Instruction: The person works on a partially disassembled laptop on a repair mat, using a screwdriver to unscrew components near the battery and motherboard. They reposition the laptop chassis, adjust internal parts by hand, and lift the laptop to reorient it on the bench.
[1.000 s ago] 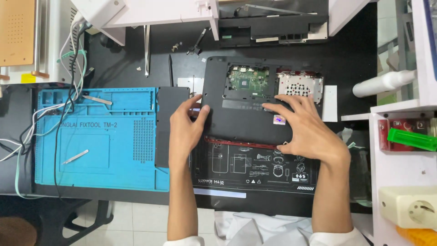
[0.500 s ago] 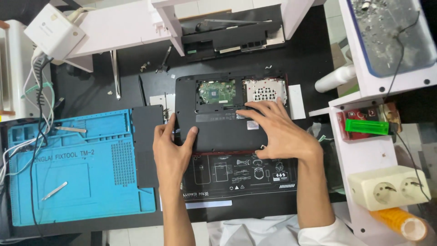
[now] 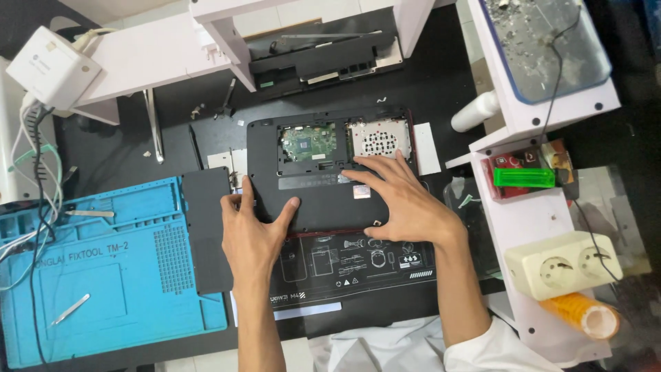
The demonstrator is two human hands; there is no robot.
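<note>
A black laptop (image 3: 330,193) lies bottom-up on a dark printed mat (image 3: 358,265). Its service bay is uncovered, showing a green circuit board (image 3: 308,142) and a perforated silver drive bay (image 3: 380,140). My left hand (image 3: 253,231) grips the laptop's left front corner, thumb resting on the casing. Fingers spread, my right hand (image 3: 403,200) presses flat on the base just below the uncovered bay. A removed black cover panel (image 3: 206,231) lies to the left, overlapping a blue silicone work mat (image 3: 103,275).
Metal tweezers (image 3: 69,310) and a small tool (image 3: 89,213) lie on the blue mat. Another dark device (image 3: 317,58) sits under a white shelf at the back. At right stand a white shelf unit (image 3: 523,220) with a cream double socket (image 3: 564,262), an orange roll (image 3: 582,313) and a green box (image 3: 523,178).
The view has shifted, so everything sits further left and lower in frame. Both hands stay on the laptop; the left thumb has slid slightly onto the casing.
</note>
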